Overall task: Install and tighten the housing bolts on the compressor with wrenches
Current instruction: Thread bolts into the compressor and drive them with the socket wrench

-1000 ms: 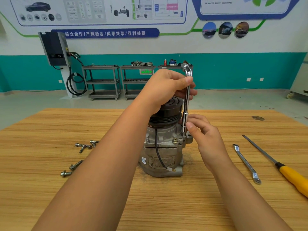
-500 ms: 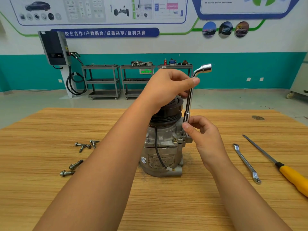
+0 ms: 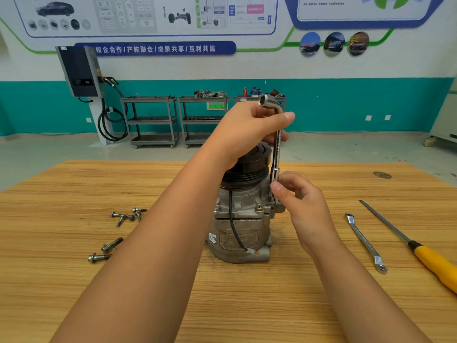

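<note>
Counts: one compressor (image 3: 241, 219), one L-shaped wrench (image 3: 277, 154), one flat spanner (image 3: 366, 243), one screwdriver (image 3: 425, 253) with a yellow handle. Loose bolts (image 3: 111, 244) lie left of the compressor: two apart, nearer you, and a tangled cluster farther back, four as best you can count.

The compressor stands upright mid-table (image 3: 49, 219), between your forearms. It has a grey cast body and a black pulley on top. A black wire runs down the front to a white plug near the base, over a worn label. Two bolt heads (image 3: 259, 208) show on the front flange, one brassy and one silver.

The wrench stands near vertical at the compressor's right side. Its lower socket end is down at the flange ear; the seat itself is hidden by your fingers. Its short upper arm points left, open end showing.

Your left hand (image 3: 247, 129) is wrapped round the upper bend. Your right hand (image 3: 299, 194) pinches the lower socket between thumb and fingers.

The spanner and screwdriver lie right of the compressor, side by side, not touching.

Three shelf carts (image 3: 150, 120) stand by the far wall, the third partly hidden behind your hand. Small parts sit on the tops of the middle and right ones, too small to name. A charger (image 3: 79, 70) with a looped cable stands to their left.
</note>
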Motion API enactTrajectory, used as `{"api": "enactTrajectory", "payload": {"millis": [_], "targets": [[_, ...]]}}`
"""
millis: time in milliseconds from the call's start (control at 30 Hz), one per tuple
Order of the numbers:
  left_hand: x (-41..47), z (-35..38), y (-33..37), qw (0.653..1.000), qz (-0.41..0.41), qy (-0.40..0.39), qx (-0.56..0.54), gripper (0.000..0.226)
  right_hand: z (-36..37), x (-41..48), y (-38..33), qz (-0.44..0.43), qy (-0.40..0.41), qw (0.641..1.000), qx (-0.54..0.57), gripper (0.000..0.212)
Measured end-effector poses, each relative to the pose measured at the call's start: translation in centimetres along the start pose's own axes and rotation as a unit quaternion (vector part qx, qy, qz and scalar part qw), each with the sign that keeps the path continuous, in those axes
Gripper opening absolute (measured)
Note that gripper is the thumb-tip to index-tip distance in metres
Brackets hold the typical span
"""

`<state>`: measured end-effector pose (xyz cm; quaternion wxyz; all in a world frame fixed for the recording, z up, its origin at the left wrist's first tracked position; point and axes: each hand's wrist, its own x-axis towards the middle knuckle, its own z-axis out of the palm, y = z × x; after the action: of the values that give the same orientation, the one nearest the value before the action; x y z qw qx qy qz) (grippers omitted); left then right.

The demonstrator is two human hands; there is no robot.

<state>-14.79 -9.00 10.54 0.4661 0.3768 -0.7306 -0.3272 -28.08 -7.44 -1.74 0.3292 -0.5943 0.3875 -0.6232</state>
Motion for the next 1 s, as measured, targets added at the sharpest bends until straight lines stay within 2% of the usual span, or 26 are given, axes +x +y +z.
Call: {"api": "enactTrajectory", "payload": {"millis": [67, 200, 367, 633, 1000], "targets": [[-0.01, 0.01, -0.05, 1.0, 0.005, 0.012, 0.02, 0.028, 0.19, -0.12, 0.05, 0.006, 0.008, 1.0, 0.012, 0.012], [-0.13, 0.16, 0.03, 0.999, 0.003, 0.022, -0.026, 0.034, 0.39, -0.18, 0.14, 0.015, 0.023, 0.999, 0.016, 0.01], [-0.09, 0.22, -0.12, 0.999, 0.013, 0.006, -0.04, 0.013, 0.4, -0.24, 0.11, 0.021, 0.027, 0.999, 0.024, 0.013], [-0.03, 0.07, -0.08, 0.997, 0.008, -0.021, -0.077, 0.015, 0.14, -0.06, 0.06, 0.006, -0.001, 1.0, 0.018, 0.017], [-0.08, 0.41, -0.11, 1.0, 0.011, 0.003, 0.015, 0.017, 0.41, -0.28, 0.11, 0.012, 0.023, 0.999, 0.023, 0.01]]}}
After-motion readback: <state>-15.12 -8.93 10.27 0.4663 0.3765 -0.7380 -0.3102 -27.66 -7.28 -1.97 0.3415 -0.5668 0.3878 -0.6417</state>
